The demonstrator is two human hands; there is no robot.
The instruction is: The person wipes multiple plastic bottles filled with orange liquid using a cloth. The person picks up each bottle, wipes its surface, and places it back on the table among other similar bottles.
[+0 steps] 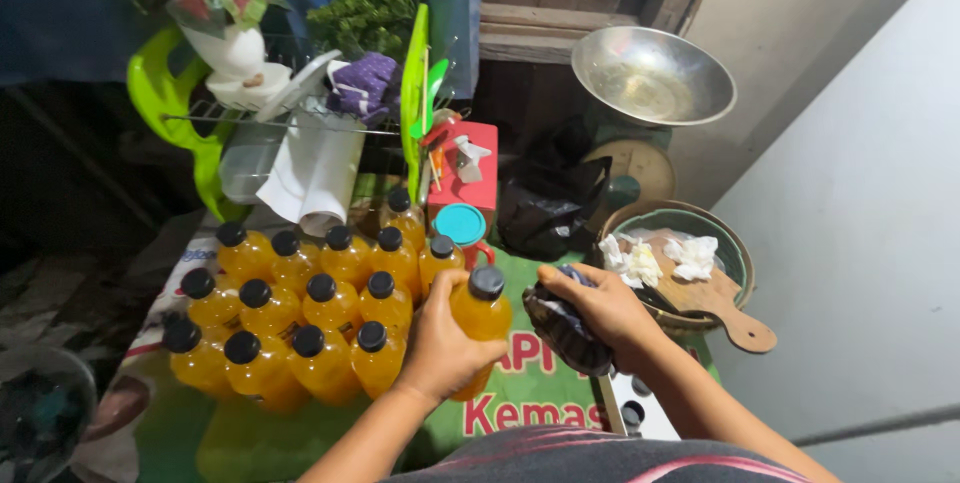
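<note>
My left hand (437, 343) is wrapped around a small plastic bottle (482, 315) of orange liquid with a black cap, held upright just right of a cluster of several matching bottles (290, 313). My right hand (605, 308) grips a dark cloth (563, 328) bunched beside the held bottle, touching its right side. The bottles stand on a green printed table cover (530, 383).
A basin (735, 253) at the right holds a wooden board and crumpled white tissue. Behind it stands a kitchen scale with a metal bowl (652, 73). A black plastic bag (550, 203), red box (465, 168), teal-lidded jar (461, 224) and a dish rack (300, 123) sit at the back.
</note>
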